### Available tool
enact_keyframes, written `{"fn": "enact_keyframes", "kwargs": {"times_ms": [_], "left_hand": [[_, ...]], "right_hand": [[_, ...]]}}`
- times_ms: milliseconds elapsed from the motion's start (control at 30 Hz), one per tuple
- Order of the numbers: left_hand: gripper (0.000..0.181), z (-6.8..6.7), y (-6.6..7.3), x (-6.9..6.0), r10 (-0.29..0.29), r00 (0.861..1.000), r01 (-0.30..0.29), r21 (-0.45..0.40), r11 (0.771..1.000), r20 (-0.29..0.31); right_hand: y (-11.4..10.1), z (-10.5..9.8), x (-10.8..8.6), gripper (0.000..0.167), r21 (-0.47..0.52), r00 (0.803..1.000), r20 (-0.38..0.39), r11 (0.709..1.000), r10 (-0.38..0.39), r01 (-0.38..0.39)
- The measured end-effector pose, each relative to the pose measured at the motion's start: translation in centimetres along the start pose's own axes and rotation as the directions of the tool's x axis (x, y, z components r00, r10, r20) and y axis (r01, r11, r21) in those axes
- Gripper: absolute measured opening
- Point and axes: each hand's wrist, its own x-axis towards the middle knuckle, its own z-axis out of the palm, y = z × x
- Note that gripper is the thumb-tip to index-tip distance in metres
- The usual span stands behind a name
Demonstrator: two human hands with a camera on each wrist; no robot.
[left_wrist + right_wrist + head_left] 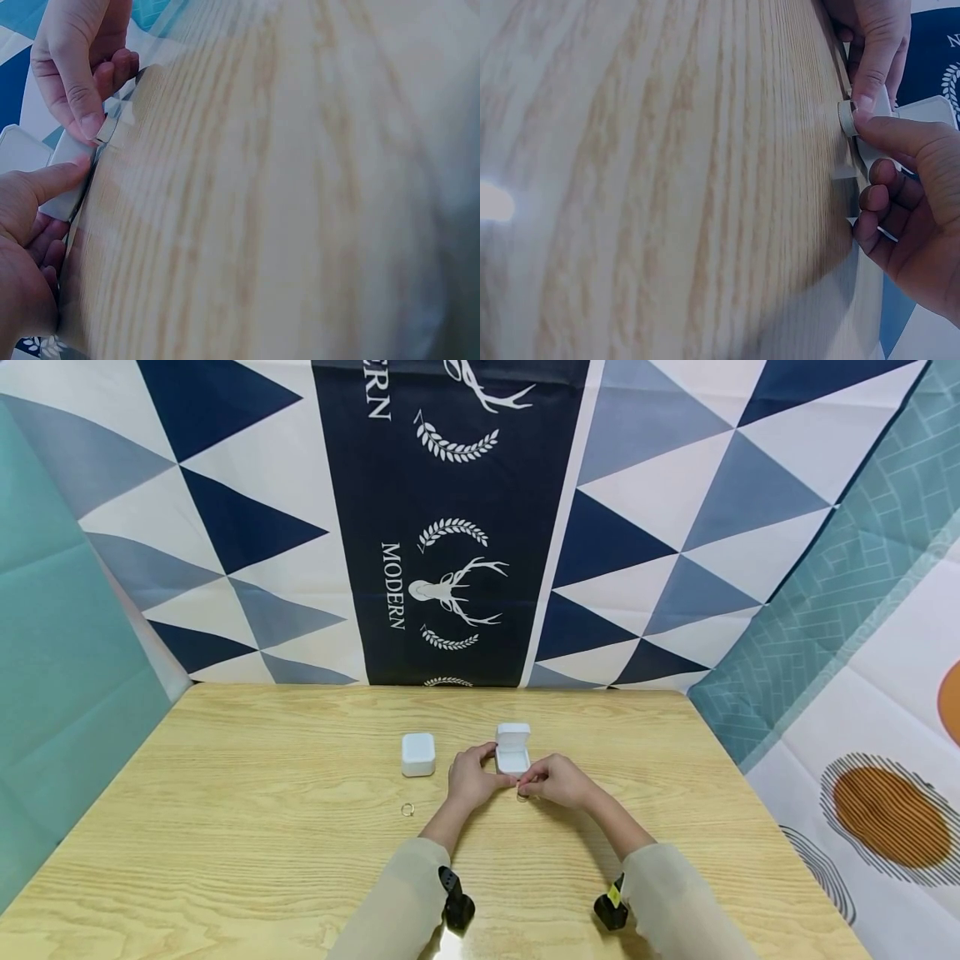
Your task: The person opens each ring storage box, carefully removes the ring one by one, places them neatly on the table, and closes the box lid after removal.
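Note:
A small white ring box (513,737) stands on the table with its lid raised. My left hand (471,779) holds it at its left side, thumb along the front and fingers behind; the left wrist view shows the thumb against the box (66,184). Just in front of the box my right hand (559,782) pinches a ring (846,118) between thumb and forefinger, its other fingers loosely curled. The ring's band shows below the fingertips, outside the box. Part of the box is hidden by both hands.
To the left stands a second white box (417,754), closed. Another ring (407,809) lies on the wooden table (262,827) in front of it. A patterned cloth (465,527) hangs along the table's back edge.

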Motion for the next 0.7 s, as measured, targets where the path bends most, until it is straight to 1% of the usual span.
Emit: {"fn": "enact_keyframes", "kwargs": {"times_ms": [133, 367, 433, 667, 700], "left_hand": [[0.066, -0.04, 0.05, -0.10, 0.004, 1.000, -0.004, 0.003, 1.000, -0.003], [0.066, -0.02, 0.14, -0.15, -0.012, 1.000, 0.012, 0.000, 1.000, -0.002], [0.066, 0.02, 0.12, -0.13, -0.008, 1.000, 0.008, 0.005, 1.000, -0.004], [0.066, 0.08, 0.11, -0.04, -0.021, 1.000, 0.021, -0.004, 1.000, 0.001], [0.066, 0.08, 0.10, -0.04, -0.022, 1.000, 0.022, -0.003, 1.000, 0.001]], "right_hand": [[0.03, 0.00, 0.02, 0.008, 0.007, 1.000, 0.001, 1.000, 0.003, -0.003], [0.07, 0.01, 0.00, 0.008, 0.017, 1.000, 0.000, 1.000, 0.005, -0.005], [0.06, 0.01, -0.02, 0.008, 0.011, 1.000, -0.005, 1.000, 0.006, -0.006], [-0.09, 0.02, -0.08, 0.007, -0.018, 0.999, -0.026, 0.999, 0.027, -0.027], [-0.10, 0.00, -0.10, 0.008, -0.025, 0.999, -0.027, 0.999, 0.020, -0.021]]}}
